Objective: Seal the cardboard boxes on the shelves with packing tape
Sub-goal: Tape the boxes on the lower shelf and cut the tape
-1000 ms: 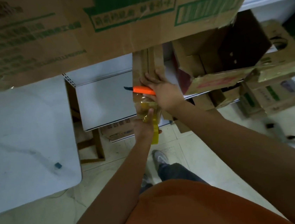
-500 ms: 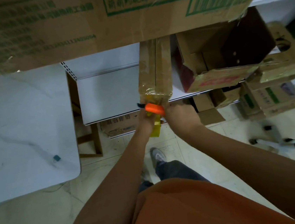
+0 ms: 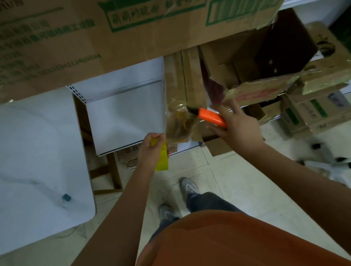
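A narrow flattened cardboard box point(image 3: 183, 81) stands on edge at the front of a white shelf point(image 3: 124, 114), its lower end wrapped in glossy packing tape point(image 3: 180, 124). My left hand point(image 3: 153, 147) grips a yellow tape roll point(image 3: 161, 156) just left of that taped end. To the right, my right hand point(image 3: 234, 124) holds an orange utility knife point(image 3: 209, 117), its dark blade tip against the box's taped end. A big brown box with green print point(image 3: 135, 21) fills the top of the view.
Open, torn cardboard boxes point(image 3: 271, 65) crowd the shelf to the right, with another printed box point(image 3: 319, 114) below them. A white marble-look table point(image 3: 27, 167) stands at left. A white swivel-chair base point(image 3: 330, 159) sits on the tiled floor at right. My feet point(image 3: 177, 198) are below.
My left hand has pulled the yellow roll down and left, away from the box. My right hand has shifted right with the knife, whose blade stays at the taped end.
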Action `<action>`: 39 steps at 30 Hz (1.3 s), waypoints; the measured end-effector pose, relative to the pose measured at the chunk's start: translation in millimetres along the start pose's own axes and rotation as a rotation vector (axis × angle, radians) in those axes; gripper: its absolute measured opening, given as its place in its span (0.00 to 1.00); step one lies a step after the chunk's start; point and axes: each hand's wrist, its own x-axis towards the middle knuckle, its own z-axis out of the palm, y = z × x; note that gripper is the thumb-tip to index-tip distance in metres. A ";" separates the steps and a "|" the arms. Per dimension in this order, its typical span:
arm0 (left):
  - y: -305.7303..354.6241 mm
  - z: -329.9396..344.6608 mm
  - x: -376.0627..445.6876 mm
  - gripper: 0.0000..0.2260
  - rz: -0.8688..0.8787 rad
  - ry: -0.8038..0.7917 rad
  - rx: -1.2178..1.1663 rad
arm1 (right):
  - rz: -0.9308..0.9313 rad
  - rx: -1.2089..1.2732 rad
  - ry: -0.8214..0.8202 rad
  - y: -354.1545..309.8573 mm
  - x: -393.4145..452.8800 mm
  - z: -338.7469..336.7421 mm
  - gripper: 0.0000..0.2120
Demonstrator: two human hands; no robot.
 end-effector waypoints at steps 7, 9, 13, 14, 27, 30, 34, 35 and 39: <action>6.7 -25.3 -20.2 0.06 0.008 0.058 -0.059 | -0.102 -0.072 -0.119 -46.2 69.7 34.2 0.29; 13.0 -33.1 -29.9 0.06 -0.006 0.035 -0.078 | -0.183 -0.106 -0.149 -45.4 79.6 36.0 0.28; 30.5 -45.5 -51.9 0.04 -0.012 -0.160 -0.046 | -0.258 -0.083 -0.172 -40.6 92.5 16.7 0.29; 36.4 -45.9 -57.4 0.04 -0.005 -0.211 -0.027 | -0.255 -0.034 -0.145 -41.6 88.1 7.7 0.31; 110.6 -13.6 -78.2 0.13 0.226 -0.450 0.476 | 0.285 0.967 0.081 -97.8 10.3 -10.5 0.09; 117.1 -12.8 -74.5 0.13 0.235 -0.465 0.511 | 0.292 0.884 0.165 -98.4 9.4 -9.7 0.08; 131.9 -24.7 -69.3 0.29 0.379 -0.398 0.836 | 0.360 0.951 0.113 -92.6 12.8 -17.2 0.05; 136.4 -29.2 -68.1 0.31 0.427 -0.358 0.976 | 0.383 1.015 0.099 -90.1 13.9 -19.6 0.06; 142.8 -52.6 -55.7 0.27 0.586 -0.231 1.231 | 0.551 1.112 0.135 -67.4 22.7 -24.6 0.10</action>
